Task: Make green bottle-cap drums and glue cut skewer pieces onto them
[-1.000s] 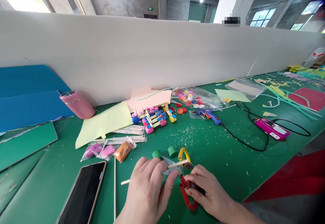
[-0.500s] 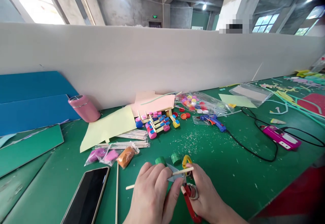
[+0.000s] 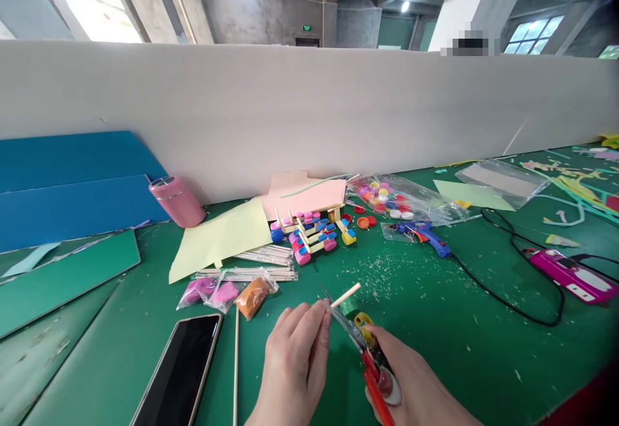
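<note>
My left hand pinches a thin wooden stick that points up and to the right. My right hand grips red-handled snips, and their open blades straddle the stick just past my left fingertips. A yellow ring and a green cap lie on the green table, partly hidden behind the blades.
A phone lies at the left beside a long stick. Clay bags, a stick bundle, a cap-and-stick model, a bag of caps, a blue glue gun, a pink cup and a pink power strip lie beyond.
Both hands lifted slightly and the stick tilted upward. The snips swung from lying across the stick to blades straddling it. The view shifted left, so table items slid right.
</note>
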{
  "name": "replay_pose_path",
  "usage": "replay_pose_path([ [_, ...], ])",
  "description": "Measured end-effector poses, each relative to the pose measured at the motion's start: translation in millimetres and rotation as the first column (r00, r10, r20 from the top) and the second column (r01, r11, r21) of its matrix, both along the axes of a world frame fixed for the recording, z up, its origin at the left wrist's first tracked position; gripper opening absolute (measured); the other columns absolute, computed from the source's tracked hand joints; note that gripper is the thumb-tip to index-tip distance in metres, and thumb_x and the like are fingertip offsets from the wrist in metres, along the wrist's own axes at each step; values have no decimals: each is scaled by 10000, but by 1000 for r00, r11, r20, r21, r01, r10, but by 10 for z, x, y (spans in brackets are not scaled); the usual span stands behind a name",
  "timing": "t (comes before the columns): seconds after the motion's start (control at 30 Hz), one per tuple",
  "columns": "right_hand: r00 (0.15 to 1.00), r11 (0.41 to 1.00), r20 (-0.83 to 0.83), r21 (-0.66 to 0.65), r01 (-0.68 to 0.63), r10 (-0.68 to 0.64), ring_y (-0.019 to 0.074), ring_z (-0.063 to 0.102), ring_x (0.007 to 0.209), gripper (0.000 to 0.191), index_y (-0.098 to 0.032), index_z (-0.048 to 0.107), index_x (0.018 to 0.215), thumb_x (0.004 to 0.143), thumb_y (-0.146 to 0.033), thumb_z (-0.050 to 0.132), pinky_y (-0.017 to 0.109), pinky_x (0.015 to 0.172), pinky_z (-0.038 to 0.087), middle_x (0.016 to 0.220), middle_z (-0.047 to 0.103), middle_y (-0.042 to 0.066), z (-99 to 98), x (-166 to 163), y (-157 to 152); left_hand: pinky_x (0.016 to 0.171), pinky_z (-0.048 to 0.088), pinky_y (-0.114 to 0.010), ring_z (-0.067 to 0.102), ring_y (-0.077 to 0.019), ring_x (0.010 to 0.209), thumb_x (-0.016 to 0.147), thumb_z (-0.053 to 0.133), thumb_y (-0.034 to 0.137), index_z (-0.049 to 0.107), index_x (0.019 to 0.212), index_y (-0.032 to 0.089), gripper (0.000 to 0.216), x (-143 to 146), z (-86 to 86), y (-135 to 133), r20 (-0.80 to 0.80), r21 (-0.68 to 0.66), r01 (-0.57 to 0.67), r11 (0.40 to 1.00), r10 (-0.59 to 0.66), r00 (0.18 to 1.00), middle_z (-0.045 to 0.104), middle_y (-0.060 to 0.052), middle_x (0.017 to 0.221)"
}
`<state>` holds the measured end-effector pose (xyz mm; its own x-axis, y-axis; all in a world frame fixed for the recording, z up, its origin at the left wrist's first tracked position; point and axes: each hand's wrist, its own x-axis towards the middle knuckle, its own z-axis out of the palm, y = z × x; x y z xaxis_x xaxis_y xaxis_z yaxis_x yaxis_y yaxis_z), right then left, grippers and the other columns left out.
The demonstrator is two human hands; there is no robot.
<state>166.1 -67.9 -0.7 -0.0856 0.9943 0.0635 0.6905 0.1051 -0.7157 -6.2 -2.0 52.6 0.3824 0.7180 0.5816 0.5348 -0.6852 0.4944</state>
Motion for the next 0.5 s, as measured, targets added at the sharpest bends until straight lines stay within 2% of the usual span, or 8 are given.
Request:
replay_pose_path([
  [0.13,1000,999,-3,-52,-17,17,223,626,679,443,-265,496,1137,704,-220,580,291,541,485,941,650,75,86,-15,-33,504,436,-237,526,-139,547,843,442,100,518,753,190,148,-16,-112,24,27,-58,-7,998,8,1000,552,-14,631],
  [0.27,1000,992,18,-121,20,-17,247,635,810,407,-235,511,1107,708,-219,587,276,583,501,1000,634,104,211,-40,-53,475,401,-220,471,-122,508,855,413,110,456,663,201,217,-45,-221,41,44,-125,-23,992,29,999,489,12,587],
  [0.5,997,986,-74,-165,-30,18,237,647,760,629,-231,437,1225,647,-257,684,263,578,485,910,655,74,121,8,-121,469,381,-221,456,-119,493,864,396,112,420,642,209,243,-74,-224,73,-9,-150,46,988,-48,999,475,20,568],
])
